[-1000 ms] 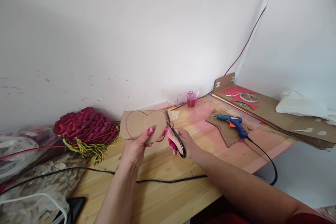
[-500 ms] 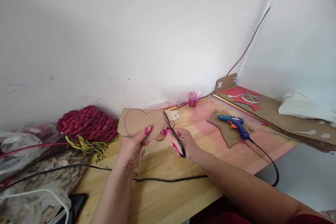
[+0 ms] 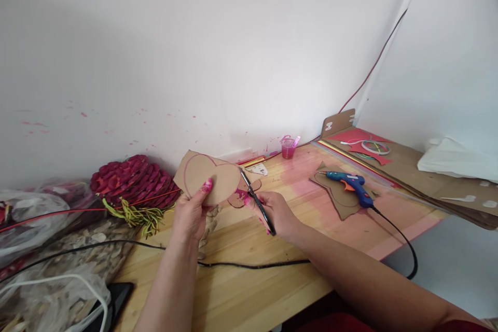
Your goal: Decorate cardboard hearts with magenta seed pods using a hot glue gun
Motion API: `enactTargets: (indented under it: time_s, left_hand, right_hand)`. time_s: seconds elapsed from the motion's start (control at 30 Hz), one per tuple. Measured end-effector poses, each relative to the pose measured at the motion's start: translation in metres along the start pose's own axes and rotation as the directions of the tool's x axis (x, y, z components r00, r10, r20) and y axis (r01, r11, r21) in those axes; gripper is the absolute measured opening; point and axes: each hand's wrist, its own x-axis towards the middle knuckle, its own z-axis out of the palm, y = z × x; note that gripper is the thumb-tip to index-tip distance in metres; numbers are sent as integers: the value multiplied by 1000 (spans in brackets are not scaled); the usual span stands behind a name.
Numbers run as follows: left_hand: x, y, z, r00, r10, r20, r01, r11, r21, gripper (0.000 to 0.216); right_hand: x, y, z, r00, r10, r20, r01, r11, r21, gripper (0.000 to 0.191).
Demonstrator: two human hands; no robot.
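Observation:
My left hand (image 3: pixel 193 212) grips a piece of brown cardboard (image 3: pixel 223 181) by its lower edge, thumb on top. A heart outline is drawn on the cardboard in a reddish line. My right hand (image 3: pixel 274 211) is wrapped round black-handled scissors (image 3: pixel 249 189). The scissor blades meet the cardboard's right edge, close to the drawn line. Beneath and behind them lies another cardboard shape with magenta paint (image 3: pixel 240 195), partly hidden by the scissors and my right hand. Pink paint marks the fingers of both hands.
A blue glue gun (image 3: pixel 352 184) rests on a cardboard scrap (image 3: pixel 336 202) to the right. A cup of pink paint (image 3: pixel 288 149) stands by the wall. Magenta layered pieces (image 3: pixel 134 179) and plastic bags (image 3: pixel 35 223) crowd the left. A black cable (image 3: pixel 252 267) crosses the table.
The cardboard has tilted, its left corner rising and its right side dropping slightly. My left thumb has shifted left with it. The scissors remain at the right edge.

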Motion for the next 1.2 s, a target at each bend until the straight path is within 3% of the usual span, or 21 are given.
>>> enactTargets:
  time_s: [0.1,0.37,0.7,0.9,1.2]
  left_hand:
    - [3,-1,-1,995,70,-65,-71,997,-8,29]
    - [5,-4,-7,998,53,41,-57,993,107,45]
    - [7,-4,-10,987,146,66,-154,979,133,56]
    - [9,0,-14,986,160,54,-167,967,193,59]
    - [12,7,-17,998,53,34,-58,983,177,56]
  right_hand:
    - [0,2,1,998,43,42,-44,998,40,53]
    - [4,10,1,996,23,81,-34,990,138,53]
    - [0,4,0,997,50,61,-58,989,137,60]
    - [-2,-1,-1,998,34,45,-35,999,17,56]
    - [-4,-3,1,999,-8,41,10,999,-52,54]
